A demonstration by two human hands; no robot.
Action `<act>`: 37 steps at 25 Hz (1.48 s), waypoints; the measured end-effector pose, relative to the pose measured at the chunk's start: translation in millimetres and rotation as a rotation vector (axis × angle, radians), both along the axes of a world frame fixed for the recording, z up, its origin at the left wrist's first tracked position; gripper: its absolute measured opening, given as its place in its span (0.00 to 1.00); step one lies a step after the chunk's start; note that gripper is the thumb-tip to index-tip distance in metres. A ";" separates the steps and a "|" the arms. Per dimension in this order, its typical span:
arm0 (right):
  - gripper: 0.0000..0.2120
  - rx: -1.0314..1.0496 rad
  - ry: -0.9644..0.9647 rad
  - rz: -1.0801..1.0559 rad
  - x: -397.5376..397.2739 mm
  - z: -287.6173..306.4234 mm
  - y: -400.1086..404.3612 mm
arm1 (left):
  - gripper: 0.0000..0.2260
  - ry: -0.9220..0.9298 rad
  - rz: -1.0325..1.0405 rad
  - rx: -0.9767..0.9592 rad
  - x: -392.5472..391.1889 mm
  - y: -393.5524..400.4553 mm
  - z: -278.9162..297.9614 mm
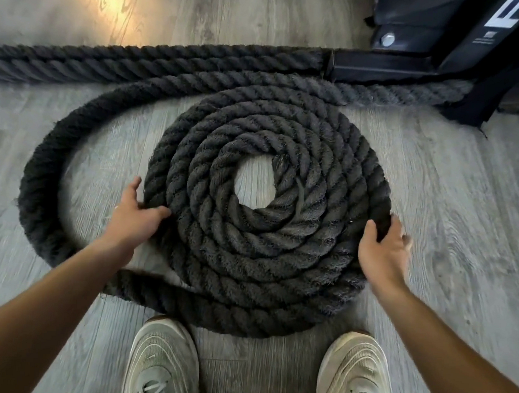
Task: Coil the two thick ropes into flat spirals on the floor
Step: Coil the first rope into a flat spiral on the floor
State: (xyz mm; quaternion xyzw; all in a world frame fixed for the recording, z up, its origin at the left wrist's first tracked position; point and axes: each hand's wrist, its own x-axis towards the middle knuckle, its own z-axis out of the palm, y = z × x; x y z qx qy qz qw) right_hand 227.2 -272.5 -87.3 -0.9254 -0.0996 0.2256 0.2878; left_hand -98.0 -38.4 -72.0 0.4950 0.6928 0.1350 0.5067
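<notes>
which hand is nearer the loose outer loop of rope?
Left. The left hand rests on the coil's left edge, beside the loose outer loop; the right hand is on the coil's far right edge.

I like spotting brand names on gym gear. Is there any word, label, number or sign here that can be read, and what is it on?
Large white lettering on the black equipment base, top right: cut off by the picture's edge, only part of a letter shows, perhaps "F"; not readable as a word.
Small white label below it on the same base: too small and blurred to read.
Rope coil, floor, shoes: no text visible.
</notes>
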 end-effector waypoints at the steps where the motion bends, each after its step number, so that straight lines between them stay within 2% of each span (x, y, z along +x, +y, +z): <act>1: 0.30 -0.016 0.032 -0.030 -15.0 -3.6 -9.5 | 0.38 -0.028 -0.008 0.025 4.3 10.2 -0.2; 4: 0.31 -0.032 0.058 -0.042 -41.7 -7.3 -26.1 | 0.30 0.008 -0.155 0.094 11.2 34.4 -3.1; 7: 0.31 0.002 0.069 -0.027 -32.5 -6.6 -26.5 | 0.28 0.075 -0.268 0.122 5.8 42.1 -7.7; 10: 0.31 -0.012 0.046 0.005 -9.3 -7.2 -17.9 | 0.27 0.072 -0.216 0.095 -1.7 24.6 -7.5; 17: 0.26 0.023 0.035 0.084 78.3 11.5 45.0 | 0.26 0.272 -0.207 0.093 -22.0 -50.3 -4.6; 19: 0.25 0.044 0.018 0.066 72.7 10.7 48.5 | 0.23 0.365 -0.239 0.095 -21.1 -39.4 -2.9; 22: 0.26 0.087 0.008 -0.050 34.4 -1.5 23.8 | 0.19 0.315 -0.143 0.114 -12.6 -3.0 -5.6; 25: 0.29 0.061 0.037 -0.082 -18.5 -11.3 -15.0 | 0.25 0.250 -0.227 0.191 -3.6 30.6 -13.2; 28: 0.29 0.062 0.065 -0.011 -40.2 -11.5 -32.6 | 0.29 0.427 -0.436 0.184 -0.4 51.0 -16.3; 31: 0.30 0.041 0.089 0.005 -22.9 -10.2 -28.0 | 0.31 0.552 -0.555 0.237 -3.0 51.9 -11.4; 35: 0.29 0.032 0.082 0.087 21.0 -8.1 -4.7 | 0.30 0.693 -0.589 0.312 -14.4 14.5 -2.3; 37: 0.27 0.056 0.064 0.131 51.0 -9.3 20.1 | 0.29 0.705 -0.587 0.327 -19.2 -8.1 2.5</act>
